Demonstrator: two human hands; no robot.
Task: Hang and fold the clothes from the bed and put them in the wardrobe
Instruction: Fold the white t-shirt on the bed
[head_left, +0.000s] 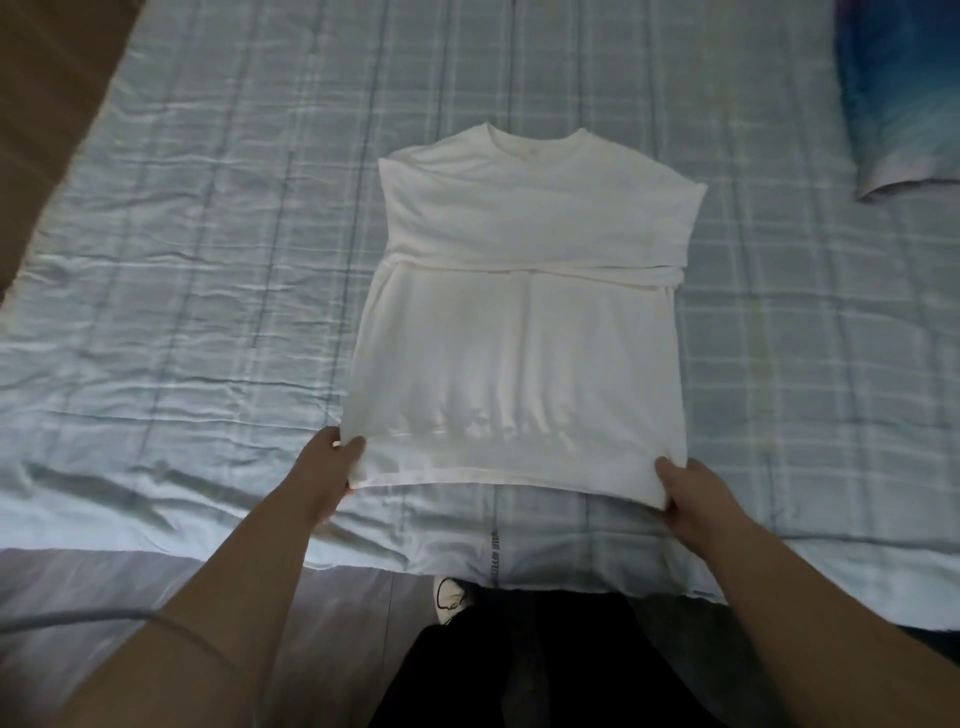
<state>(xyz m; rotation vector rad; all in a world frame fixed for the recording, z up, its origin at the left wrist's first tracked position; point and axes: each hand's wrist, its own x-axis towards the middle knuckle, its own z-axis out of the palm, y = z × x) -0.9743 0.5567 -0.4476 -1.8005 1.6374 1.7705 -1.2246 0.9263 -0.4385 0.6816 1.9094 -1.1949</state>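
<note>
While both hands, left (332, 467) and right (691, 496), pinched the white shirt (519, 322) hem near the bed (182, 286) front edge, tucked sleeves risked slipping loose if lifted unevenly.

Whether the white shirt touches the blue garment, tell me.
Apart. The head view shows bare bedsheet between the white shirt and the blue garment.

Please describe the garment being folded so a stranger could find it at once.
Start at the pale blue checked bedspread. In its middle lies the white crew-neck top, sleeves folded in, near corners held by the left hand and right hand. The other garment, far right, is blue.
</note>
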